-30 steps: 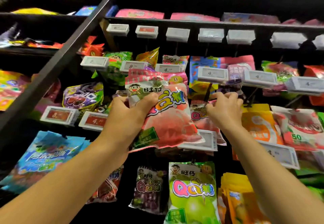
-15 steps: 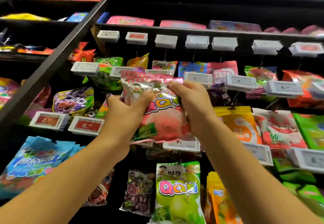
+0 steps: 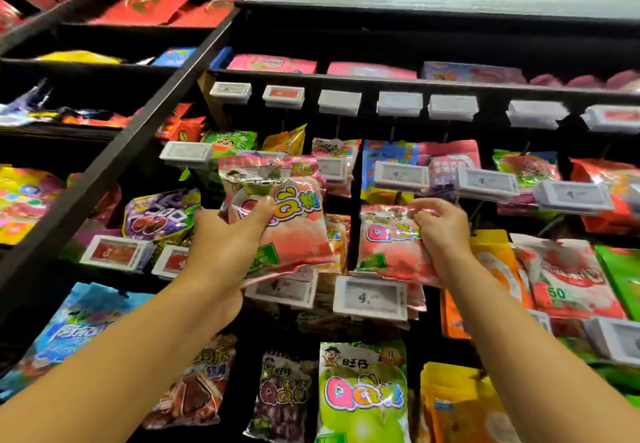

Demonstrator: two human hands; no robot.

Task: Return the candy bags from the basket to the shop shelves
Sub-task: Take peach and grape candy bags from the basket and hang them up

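The left hand [image 3: 225,234] holds a pink peach candy bag [image 3: 287,220] up in front of the black shop shelves [image 3: 415,78]; its thumb lies across the bag's front near the cartoon face, and its fingers curl round the bag's left side from behind; the bag tilts a little, its top edge overlapping the white price tags of the upper peg row. The right hand [image 3: 440,227] grips a second pink peach bag [image 3: 384,245] that hangs just to the right of the first; its fingers [image 3: 420,208] pinch the top right corner of that bag, and the palm covers the right edge; the two pink bags are near each other but apart, with a dark upright strip between them. Below the hanging bag sits a white price tag [image 3: 370,297] showing a 4; another tag [image 3: 280,290] lies under the bottom edge of the held bag. Lower down hang a green apple candy bag [image 3: 363,394] and, just left of it, a purple grape bag [image 3: 280,397]; to the right are yellow-orange packets [image 3: 460,404] and a red and white bag [image 3: 568,279]; at the far left a blue bag [image 3: 79,324] rests on a lower shelf; a purple bag [image 3: 159,214] hangs left of the left hand. The basket is out of view.
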